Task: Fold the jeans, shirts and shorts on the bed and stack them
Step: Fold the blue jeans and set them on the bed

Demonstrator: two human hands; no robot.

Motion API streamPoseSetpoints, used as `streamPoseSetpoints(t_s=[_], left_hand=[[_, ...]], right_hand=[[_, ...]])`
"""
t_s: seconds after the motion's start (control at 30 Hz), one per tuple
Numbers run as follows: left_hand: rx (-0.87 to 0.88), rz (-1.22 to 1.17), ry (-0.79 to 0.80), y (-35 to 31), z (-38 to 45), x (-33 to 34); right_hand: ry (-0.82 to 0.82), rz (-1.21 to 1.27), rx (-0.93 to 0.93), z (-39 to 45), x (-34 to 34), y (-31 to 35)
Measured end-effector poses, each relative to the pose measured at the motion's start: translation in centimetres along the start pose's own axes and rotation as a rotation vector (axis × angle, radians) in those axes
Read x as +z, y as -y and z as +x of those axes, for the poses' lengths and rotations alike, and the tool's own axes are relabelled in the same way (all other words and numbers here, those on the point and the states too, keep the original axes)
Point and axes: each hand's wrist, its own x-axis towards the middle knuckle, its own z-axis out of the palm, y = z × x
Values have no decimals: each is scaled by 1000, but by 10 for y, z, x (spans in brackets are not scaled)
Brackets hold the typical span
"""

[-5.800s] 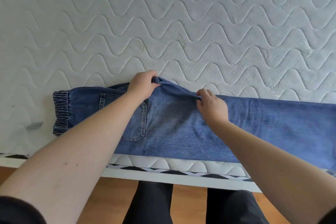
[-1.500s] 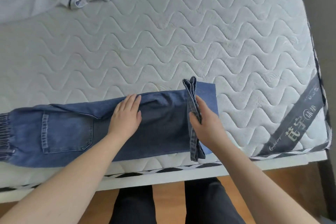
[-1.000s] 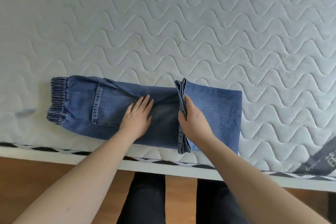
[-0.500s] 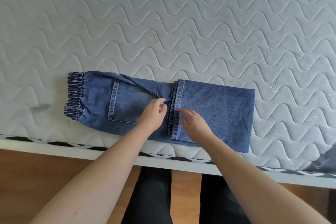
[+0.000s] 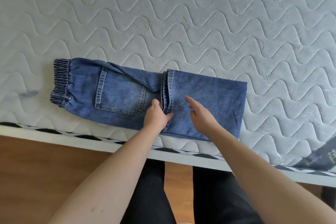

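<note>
The jeans [image 5: 127,94] lie folded near the front edge of the mattress [image 5: 181,23], waistband [image 5: 61,82] at 9 o'clock. The left hand [image 5: 156,114] grips the leg hems [image 5: 166,92] (thumb on top, fingers curled under). At 3 o'clock from it, the right hand [image 5: 201,114] is open with straight fingers over the folded legs.
</note>
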Motion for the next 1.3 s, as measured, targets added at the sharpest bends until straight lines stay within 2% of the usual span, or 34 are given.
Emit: streamPoseSetpoints(t_s=[0.17, 0.4, 0.57, 0.7, 0.8, 0.97, 1.07, 1.17, 1.3], left_hand=[[11, -149, -66, 10, -8, -3], [99, -254, -60, 32, -9, -18], [47, -292, 5, 59, -4, -24], [15, -308, -12, 68, 0, -23], [18, -273, -88, 64, -1, -24], [72, -268, -244, 60, -4, -38], [113, -264, -342, 66, 5, -59], [130, -223, -409, 80, 18, -86], [160, -99, -476, 101, 37, -122]], right_hand=[[-2, 3, -52, 7, -5, 6], [-36, -44, -218, 23, 4, 36], [-1, -118, -258, 44, 18, 55], [55, -219, -273, 57, 27, 61], [47, -274, -277, 60, 28, 61], [-124, -317, -336, 59, 32, 68], [-79, -363, -290, 65, 38, 74], [-22, -521, -216, 72, 45, 78], [-51, -647, -144, 77, 58, 89]])
